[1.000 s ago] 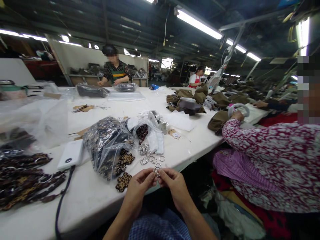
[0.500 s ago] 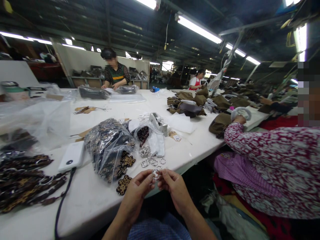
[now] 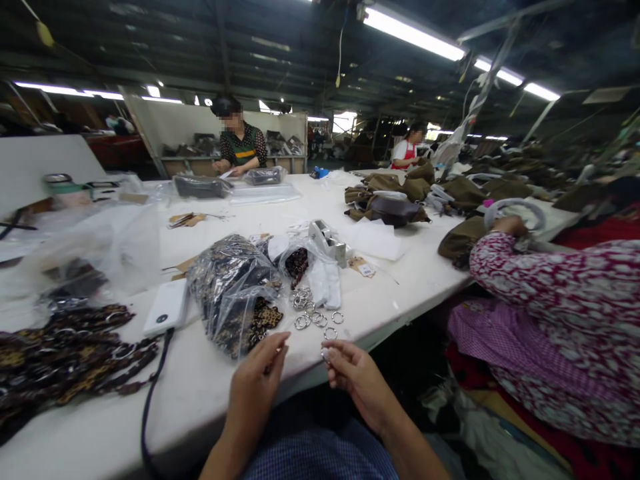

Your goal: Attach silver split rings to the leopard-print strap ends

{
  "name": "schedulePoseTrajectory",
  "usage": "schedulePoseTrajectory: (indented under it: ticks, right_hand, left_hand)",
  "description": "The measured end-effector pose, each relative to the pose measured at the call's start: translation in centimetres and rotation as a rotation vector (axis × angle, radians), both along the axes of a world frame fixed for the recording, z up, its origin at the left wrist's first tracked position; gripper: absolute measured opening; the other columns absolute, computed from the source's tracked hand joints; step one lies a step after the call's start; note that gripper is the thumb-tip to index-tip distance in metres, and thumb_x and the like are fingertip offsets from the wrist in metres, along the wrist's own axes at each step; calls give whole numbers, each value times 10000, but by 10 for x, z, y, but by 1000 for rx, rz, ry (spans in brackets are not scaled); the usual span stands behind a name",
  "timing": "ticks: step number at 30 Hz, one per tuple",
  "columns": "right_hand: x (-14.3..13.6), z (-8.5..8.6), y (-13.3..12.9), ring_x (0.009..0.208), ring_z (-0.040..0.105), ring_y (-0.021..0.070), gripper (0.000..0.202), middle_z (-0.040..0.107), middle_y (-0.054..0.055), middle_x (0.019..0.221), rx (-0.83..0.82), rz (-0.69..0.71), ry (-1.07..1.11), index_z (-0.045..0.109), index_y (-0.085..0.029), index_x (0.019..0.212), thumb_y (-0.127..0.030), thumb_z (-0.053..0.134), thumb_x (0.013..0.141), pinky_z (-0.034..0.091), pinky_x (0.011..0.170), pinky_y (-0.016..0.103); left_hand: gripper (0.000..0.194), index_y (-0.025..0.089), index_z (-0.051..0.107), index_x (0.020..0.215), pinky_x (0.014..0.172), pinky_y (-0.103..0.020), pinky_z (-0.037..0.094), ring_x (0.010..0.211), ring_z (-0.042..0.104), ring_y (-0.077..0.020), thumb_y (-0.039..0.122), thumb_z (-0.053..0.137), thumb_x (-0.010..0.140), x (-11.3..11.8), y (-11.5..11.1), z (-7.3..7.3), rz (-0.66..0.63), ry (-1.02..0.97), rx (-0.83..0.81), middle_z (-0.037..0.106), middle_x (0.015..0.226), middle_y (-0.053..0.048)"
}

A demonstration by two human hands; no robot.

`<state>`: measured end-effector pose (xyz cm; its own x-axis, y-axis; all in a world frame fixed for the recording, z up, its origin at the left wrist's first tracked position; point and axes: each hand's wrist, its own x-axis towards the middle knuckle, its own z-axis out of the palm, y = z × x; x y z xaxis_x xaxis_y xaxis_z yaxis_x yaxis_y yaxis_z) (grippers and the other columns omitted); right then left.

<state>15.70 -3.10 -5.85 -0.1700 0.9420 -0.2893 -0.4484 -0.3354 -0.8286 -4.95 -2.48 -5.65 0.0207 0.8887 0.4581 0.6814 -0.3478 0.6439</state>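
My right hand (image 3: 356, 371) pinches a small silver metal ring (image 3: 325, 355) between thumb and fingers, above the table's near edge. My left hand (image 3: 259, 371) is to the left and apart from the ring, its fingers stretched out and slightly curved with a gap at the tips. It hovers at the spot of the loose leopard-print flower piece, which it now hides. Just beyond it lies a clear plastic bag (image 3: 233, 287) of leopard-print pieces, with some flower shapes (image 3: 265, 317) showing at its mouth. Several silver rings (image 3: 317, 319) lie on the table beyond my right hand.
A white power bank (image 3: 167, 308) with a black cable stands left of the bag. Leopard-print straps (image 3: 75, 360) are heaped at far left. A metal tape dispenser (image 3: 327, 243) stands behind the rings. A co-worker's patterned sleeve (image 3: 525, 267) and brown bags (image 3: 460, 240) are at right.
My left hand has let go of the ring and moved left over the leopard-print flower piece. My right hand keeps the ring. The view has turned slightly left.
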Motion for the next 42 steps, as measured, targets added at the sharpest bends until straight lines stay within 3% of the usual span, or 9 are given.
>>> schedulePoseTrajectory:
  ticks: [5,9,13,16,18,22,30,36,42]
  right_hand:
    - [-8,-6,2,532,589,114,426,666,25,676,128,-21,-226,719,-125,866,-519,782,716,487,501,220]
    - [-19,-4,1,612,627,163,344,700,48,715,266,63,-387,772,-158,845,-492,700,806,480,525,237]
    - [-37,4,7,1011,657,236,175,713,70,1125,512,150,-598,810,-244,865,-338,662,863,508,832,305]
    - [-50,6,17,1188,586,257,140,641,61,1300,575,244,-751,813,-265,861,-251,674,844,422,1000,349]
    - [-57,5,22,1146,609,254,134,688,62,1226,609,272,-841,813,-267,851,-230,686,829,413,992,348]
    - [-60,1,24,848,678,206,144,769,36,842,610,244,-841,809,-250,809,-250,668,840,463,789,282]
    - [-56,-7,18,611,604,166,221,738,34,710,387,124,-520,809,-181,795,-356,675,812,438,577,244]
    - [-57,-9,16,514,519,126,287,685,11,600,313,109,-446,806,-160,780,-427,700,786,385,522,229]
    - [-56,-5,14,555,553,136,305,707,24,653,320,153,-447,799,-153,827,-428,668,816,409,553,234]
  left_hand:
    - [277,276,721,1042,772,-329,540,937,717,-277,433,625,836,-47,-14,15,206,318,-305,747,1095,-37]
    - [305,261,665,1096,730,-311,508,948,699,-270,417,623,837,-43,-28,20,269,444,-421,735,1073,-53]
    - [270,251,639,1117,757,-304,493,989,677,-248,350,564,877,-33,-31,15,273,442,-398,708,1112,-64]
    - [253,240,646,1083,791,-319,497,957,682,-245,320,578,854,-35,-28,9,228,341,-390,719,1037,-56]
    - [240,238,657,1046,812,-329,504,921,693,-245,303,608,820,-38,-26,5,197,229,-383,732,986,-44]
    - [267,265,686,1015,806,-330,540,852,729,-245,328,677,756,-39,-21,4,156,-78,-412,767,969,-14]
    - [358,213,717,916,864,-341,582,909,740,-263,391,806,618,-36,-18,7,84,-600,-530,786,930,-47]
    - [487,164,691,1003,769,-316,606,931,734,-274,430,830,620,-33,-23,4,177,-763,-526,785,906,-78]
    - [509,163,693,1028,840,-290,573,900,730,-234,425,848,620,-29,-27,3,217,-820,-467,781,878,-59]
